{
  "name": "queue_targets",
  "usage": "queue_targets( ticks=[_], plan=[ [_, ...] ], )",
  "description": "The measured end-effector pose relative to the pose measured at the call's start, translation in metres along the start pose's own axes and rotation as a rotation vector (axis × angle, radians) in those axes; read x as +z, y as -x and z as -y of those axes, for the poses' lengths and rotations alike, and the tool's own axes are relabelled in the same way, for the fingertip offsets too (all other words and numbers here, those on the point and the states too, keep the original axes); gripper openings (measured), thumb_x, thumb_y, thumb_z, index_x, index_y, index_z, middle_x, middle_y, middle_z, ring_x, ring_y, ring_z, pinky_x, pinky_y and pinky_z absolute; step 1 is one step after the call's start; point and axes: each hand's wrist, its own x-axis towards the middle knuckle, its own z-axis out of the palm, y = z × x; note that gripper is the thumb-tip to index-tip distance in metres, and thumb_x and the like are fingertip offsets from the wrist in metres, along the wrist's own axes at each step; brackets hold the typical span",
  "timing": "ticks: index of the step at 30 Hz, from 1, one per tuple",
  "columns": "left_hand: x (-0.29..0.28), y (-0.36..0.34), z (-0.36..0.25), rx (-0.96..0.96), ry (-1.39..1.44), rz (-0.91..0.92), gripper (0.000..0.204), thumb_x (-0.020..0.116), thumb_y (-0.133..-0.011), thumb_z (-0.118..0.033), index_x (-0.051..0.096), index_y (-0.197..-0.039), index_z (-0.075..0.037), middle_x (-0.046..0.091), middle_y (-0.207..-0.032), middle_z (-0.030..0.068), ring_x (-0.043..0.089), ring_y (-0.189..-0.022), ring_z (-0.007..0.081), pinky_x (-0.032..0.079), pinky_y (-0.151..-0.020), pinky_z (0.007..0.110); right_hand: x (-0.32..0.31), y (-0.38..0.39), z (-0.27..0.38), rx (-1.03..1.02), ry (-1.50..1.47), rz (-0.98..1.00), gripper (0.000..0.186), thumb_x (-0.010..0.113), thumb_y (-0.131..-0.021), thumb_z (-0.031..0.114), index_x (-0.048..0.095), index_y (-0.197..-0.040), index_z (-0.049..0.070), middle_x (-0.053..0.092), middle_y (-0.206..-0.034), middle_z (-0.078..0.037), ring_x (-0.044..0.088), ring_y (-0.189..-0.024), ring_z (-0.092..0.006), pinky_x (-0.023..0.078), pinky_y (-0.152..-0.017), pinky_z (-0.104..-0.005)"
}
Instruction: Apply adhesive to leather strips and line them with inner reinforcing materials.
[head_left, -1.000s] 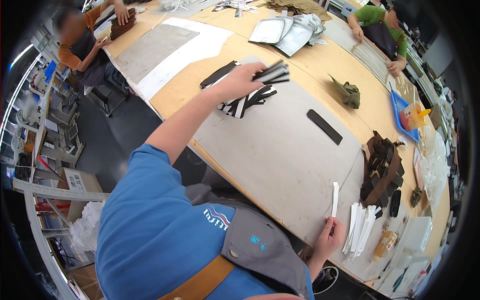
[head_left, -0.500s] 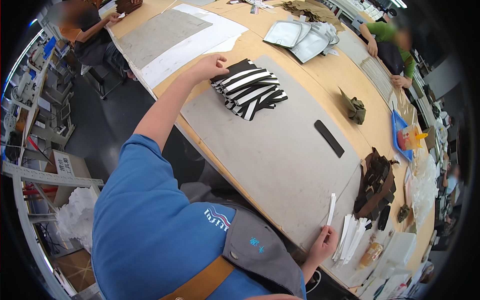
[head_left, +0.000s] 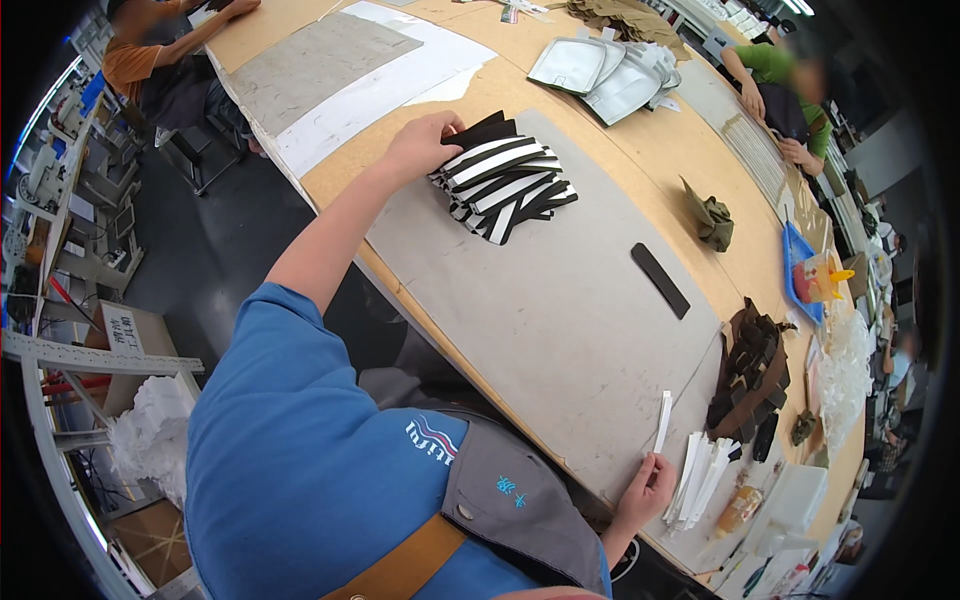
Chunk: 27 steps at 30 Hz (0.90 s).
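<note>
Stack of black-and-white striped pieces (head_left: pixel 505 180) on far grey mat (head_left: pixel 560 320) | left hand (head_left: pixel 420 145) closed on its left edge | right hand (head_left: pixel 645 490) near, pinching white strip (head_left: pixel 662 420), long axis near-to-far | stack far-left of strip

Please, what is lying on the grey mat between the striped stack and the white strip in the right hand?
In the head view, only bare grey mat lies between the striped stack and the white strip. The black bar lies off to the side.
</note>
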Motion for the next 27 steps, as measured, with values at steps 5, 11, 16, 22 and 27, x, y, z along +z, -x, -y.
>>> queue_targets(
  ticks=[5, 11, 16, 22, 27],
  plan=[
    [-0.015, -0.016, 0.002, 0.079, 0.124, -0.253, 0.021, 0.074, -0.088, -0.013, 0.072, -0.107, -0.006, 0.072, -0.100, 0.0114, 0.069, -0.097, 0.0234, 0.054, -0.087, 0.036, 0.000, -0.001, 0.002, -0.004, -0.015, 0.009, 0.013, 0.066, -0.101, 0.011, 0.068, -0.099, -0.002, 0.060, -0.085, -0.007, 0.050, -0.069, -0.0155, 0.041, -0.059, -0.0295],
    [-0.013, -0.005, -0.021, 0.115, -0.378, -0.014, 0.027, 0.060, -0.098, -0.019, 0.068, -0.123, -0.010, 0.065, -0.124, 0.0086, 0.066, -0.114, 0.0279, 0.053, -0.096, 0.040, -0.001, 0.000, 0.002, 0.010, -0.013, 0.010, 0.011, 0.066, -0.100, 0.009, 0.069, -0.100, -0.002, 0.060, -0.086, -0.007, 0.051, -0.070, -0.0167, 0.042, -0.060, -0.0297],
    [0.002, 0.003, -0.015, 0.265, -0.198, -0.099, 0.050, 0.055, -0.104, -0.033, 0.051, -0.149, -0.013, 0.052, -0.150, 0.0156, 0.052, -0.137, 0.0307, 0.044, -0.113, 0.039, -0.001, -0.003, 0.005, 0.005, -0.025, 0.019, 0.010, 0.067, -0.099, 0.009, 0.069, -0.100, -0.001, 0.061, -0.084, -0.008, 0.055, -0.072, -0.0177, 0.044, -0.063, -0.0301],
    [0.042, 0.014, -0.071, 0.416, -0.493, -0.035, 0.069, 0.056, -0.101, -0.053, 0.041, -0.156, -0.014, 0.044, -0.158, 0.0178, 0.048, -0.141, 0.0338, 0.037, -0.117, 0.047, -0.002, -0.002, 0.001, 0.034, -0.027, 0.026, 0.009, 0.068, -0.098, 0.008, 0.070, -0.099, -0.001, 0.061, -0.085, -0.008, 0.056, -0.073, -0.0182, 0.045, -0.065, -0.0297],
    [0.053, -0.005, -0.049, 0.256, -0.427, 0.099, 0.053, 0.044, -0.108, -0.043, 0.042, -0.156, -0.020, 0.052, -0.152, 0.0113, 0.055, -0.134, 0.0301, 0.047, -0.109, 0.042, -0.002, -0.003, 0.002, 0.020, -0.081, 0.021, 0.009, 0.068, -0.098, 0.009, 0.069, -0.099, 0.000, 0.062, -0.087, -0.009, 0.058, -0.076, -0.0186, 0.046, -0.067, -0.0298]
  ],
)
